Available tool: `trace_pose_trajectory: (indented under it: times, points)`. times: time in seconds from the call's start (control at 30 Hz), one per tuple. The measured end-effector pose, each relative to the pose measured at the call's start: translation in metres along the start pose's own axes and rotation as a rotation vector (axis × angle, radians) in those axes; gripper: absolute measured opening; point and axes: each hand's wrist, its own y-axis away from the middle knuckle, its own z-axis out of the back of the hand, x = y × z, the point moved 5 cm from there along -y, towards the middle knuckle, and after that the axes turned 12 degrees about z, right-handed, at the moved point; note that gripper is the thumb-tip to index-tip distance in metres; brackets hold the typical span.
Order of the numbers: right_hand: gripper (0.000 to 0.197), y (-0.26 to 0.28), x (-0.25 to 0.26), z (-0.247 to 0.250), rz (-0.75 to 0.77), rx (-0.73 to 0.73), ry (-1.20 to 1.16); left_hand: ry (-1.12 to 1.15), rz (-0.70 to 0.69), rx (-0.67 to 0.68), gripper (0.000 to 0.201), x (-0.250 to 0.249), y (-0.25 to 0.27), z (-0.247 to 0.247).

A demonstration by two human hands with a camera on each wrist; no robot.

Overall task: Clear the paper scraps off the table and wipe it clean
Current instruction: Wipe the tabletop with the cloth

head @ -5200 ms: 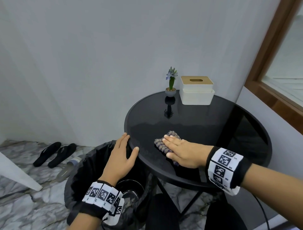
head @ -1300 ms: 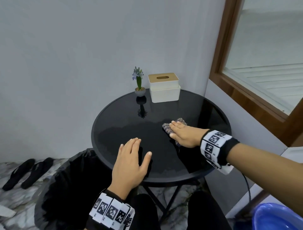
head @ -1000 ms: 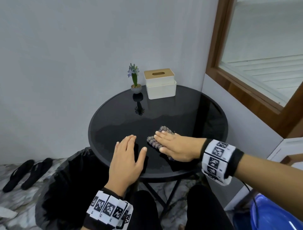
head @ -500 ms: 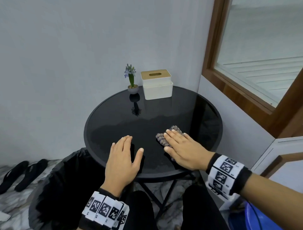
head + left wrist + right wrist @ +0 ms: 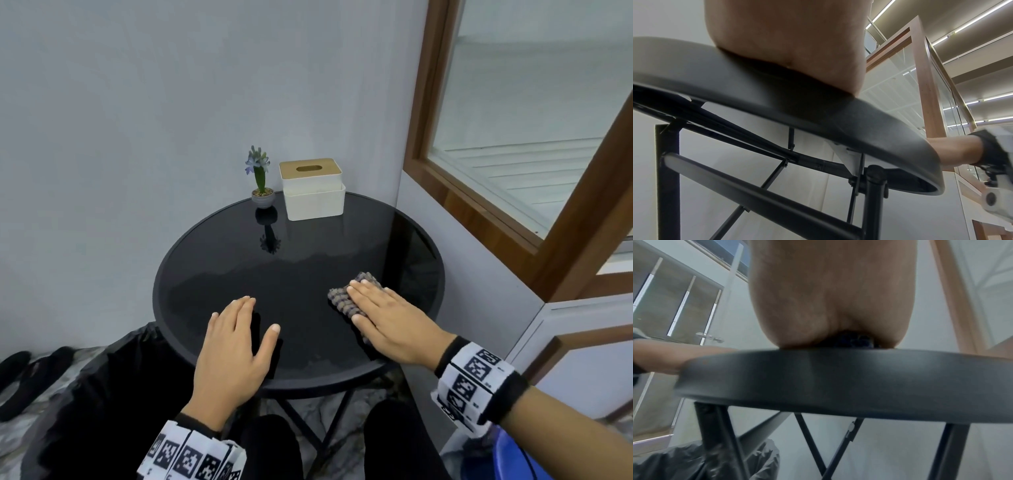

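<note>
A round black glass table [image 5: 219, 260] stands in a corner; no paper scraps show on it. My right hand [image 5: 383, 315] lies flat with straight fingers on a grey nubby cloth [image 5: 342, 301] at the table's right front. My left hand [image 5: 236, 339] rests flat on the glass near the front edge, fingers straight, thumb spread. In the wrist views only each palm heel shows, the left hand [image 5: 789, 40] and the right hand [image 5: 830, 296], above the table rim [image 5: 859, 123] [image 5: 838, 378]. A dark bit of the cloth [image 5: 855, 340] peeks out under the right palm.
A small potted flower [image 5: 262, 181] and a white tissue box [image 5: 312, 188] with a wooden lid stand at the table's back. A black-lined bin [image 5: 96, 394] sits left of the table, black slippers [image 5: 20, 373] beyond it. A blue tub [image 5: 513, 459] is at lower right; a wood-framed window [image 5: 513, 192] at right.
My right hand has slid the cloth back and forth over the glass and now has it at the right front. My left hand moved from the table's left rim onto the glass top.
</note>
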Motion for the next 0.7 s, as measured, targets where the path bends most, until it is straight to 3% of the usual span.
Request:
trace_pose_trajectory:
  times: [0.13, 0.43, 0.7]
  points:
    - [0.059, -0.026, -0.032, 0.005, -0.121, -0.009, -0.025, -0.012, 0.006, 0.008, 0.076, 0.002, -0.001, -0.001]
    - [0.06, -0.06, -0.058, 0.011, -0.224, -0.02, -0.027, -0.015, 0.005, 0.023, 0.078, 0.0, 0.0, -0.003]
    - [0.06, -0.061, -0.049, 0.008, -0.086, 0.038, -0.015, -0.009, 0.016, 0.028, 0.079, 0.005, -0.001, -0.001]
